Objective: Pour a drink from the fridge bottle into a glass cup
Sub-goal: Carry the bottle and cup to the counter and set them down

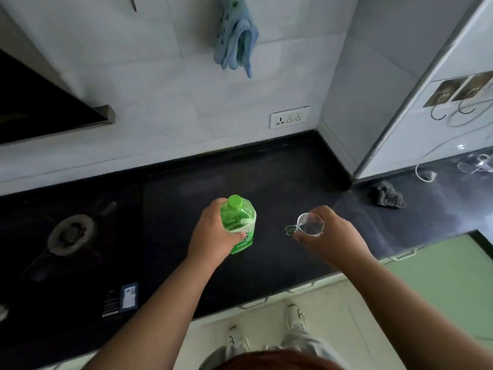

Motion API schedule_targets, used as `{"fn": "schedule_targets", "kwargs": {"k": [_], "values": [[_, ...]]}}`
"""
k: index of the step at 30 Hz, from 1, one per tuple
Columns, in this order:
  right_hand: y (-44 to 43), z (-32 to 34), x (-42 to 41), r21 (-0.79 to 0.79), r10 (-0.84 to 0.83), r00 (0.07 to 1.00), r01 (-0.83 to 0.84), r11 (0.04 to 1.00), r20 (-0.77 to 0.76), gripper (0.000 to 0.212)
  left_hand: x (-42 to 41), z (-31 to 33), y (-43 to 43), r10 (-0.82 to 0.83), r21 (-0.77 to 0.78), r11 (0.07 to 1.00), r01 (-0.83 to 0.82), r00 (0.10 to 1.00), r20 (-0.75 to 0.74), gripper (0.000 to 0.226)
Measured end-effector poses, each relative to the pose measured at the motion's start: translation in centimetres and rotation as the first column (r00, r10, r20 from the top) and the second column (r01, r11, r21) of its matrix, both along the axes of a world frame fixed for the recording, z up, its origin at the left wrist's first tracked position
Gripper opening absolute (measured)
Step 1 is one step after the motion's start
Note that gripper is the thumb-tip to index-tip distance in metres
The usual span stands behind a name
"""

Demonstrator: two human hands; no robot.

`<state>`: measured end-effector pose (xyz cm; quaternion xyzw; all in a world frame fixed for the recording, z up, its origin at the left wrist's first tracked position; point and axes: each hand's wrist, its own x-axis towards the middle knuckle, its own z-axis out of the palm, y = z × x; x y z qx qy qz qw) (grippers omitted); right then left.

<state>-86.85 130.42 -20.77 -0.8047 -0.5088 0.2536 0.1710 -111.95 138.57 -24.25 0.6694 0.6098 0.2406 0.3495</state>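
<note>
A green plastic bottle [240,224] with a green screw cap stands upright over the dark countertop [266,177]. My left hand [210,233] grips its body from the left, fingers curled round the label. To the right, a small clear glass cup [309,223] with a side handle pointing left is held in my right hand [328,236], fingers wrapped round its far side. I cannot tell whether the cup touches the counter. Bottle and cup are about a hand's width apart.
A gas burner [72,233] sits in the counter at the left, with a small packet [121,299] near the front edge. A dark scouring pad [388,194] lies at the right by the fridge [453,102]. A wall socket [289,116] and hanging blue gloves [237,38] are behind.
</note>
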Motion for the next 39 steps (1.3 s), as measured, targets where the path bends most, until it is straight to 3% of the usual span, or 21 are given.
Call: {"fn": "schedule_targets", "kwargs": {"k": [9, 22, 39], "values": [[6.5, -1.8, 2.6, -0.021, 0.119, 0.992, -0.12, 0.993, -0.037, 0.056, 3.2, -1.7, 2.5, 0.085, -0.084, 0.993, -0.085, 0.996, -0.013, 0.073], [10.4, -5.8, 4.1, -0.113, 0.148, 0.988, -0.152, 0.982, -0.042, 0.052, 4.6, -4.4, 3.2, 0.176, -0.163, 0.969, -0.188, 0.981, -0.085, 0.076], [13.7, -11.3, 1.7, -0.301, 0.185, 0.981, -0.161, 0.94, 0.053, 0.04, 4.3, -4.7, 4.1, 0.129, -0.221, 0.965, -0.138, 0.99, -0.053, 0.075]]}}
